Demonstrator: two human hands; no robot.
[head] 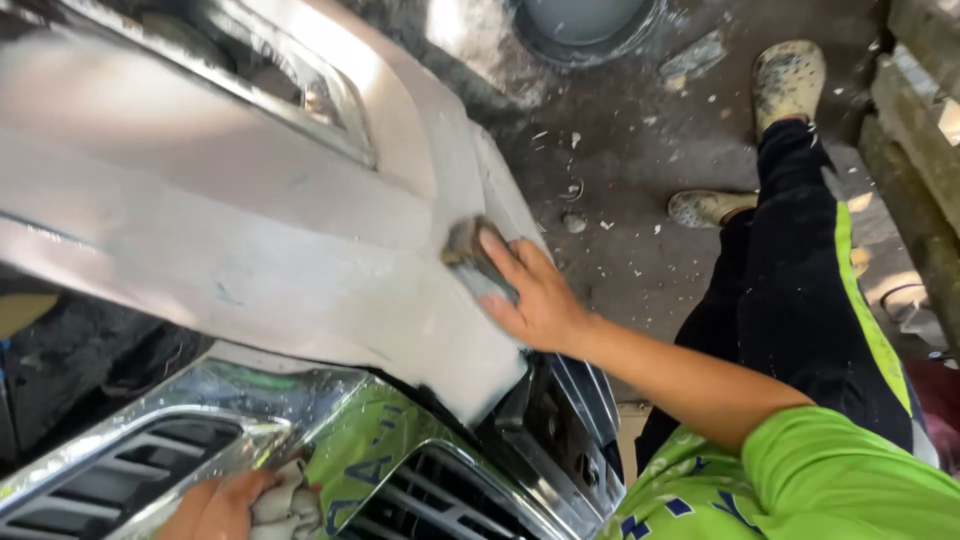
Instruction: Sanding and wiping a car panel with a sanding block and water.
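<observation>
Grey-primed car bumper (250, 230) across the left and middle, dull and dusty, its right-hand corner ending just past the middle of the view; beyond that corner, bare concrete floor (620, 170) strewn with pale flakes, open room down to the person's pale spattered shoes (788, 80). Chrome grille (190, 440) below the bumper's lower edge, bright bars mirroring lime green. Round dark rim of a bucket (585, 25) at the top edge, wooden planks (915, 130) along the right edge.

No packages or signs; only blue shapes printed on the lime-green shirt (800, 480), and a lime stripe down the black trousers (800, 290).

Right hand (535, 295) near the bumper's right corner, fingers spread and nearly flat, pressed onto a small dark sanding block (470, 255), block lying flush on the primed surface, not clamped round but pinned beneath the fingertips. Left hand (215, 505) at the bottom edge, against the grille's lower bars, fingers curled shut on a crumpled pale rag (285, 500). Hands well apart, one on the bumper, one on the chrome
</observation>
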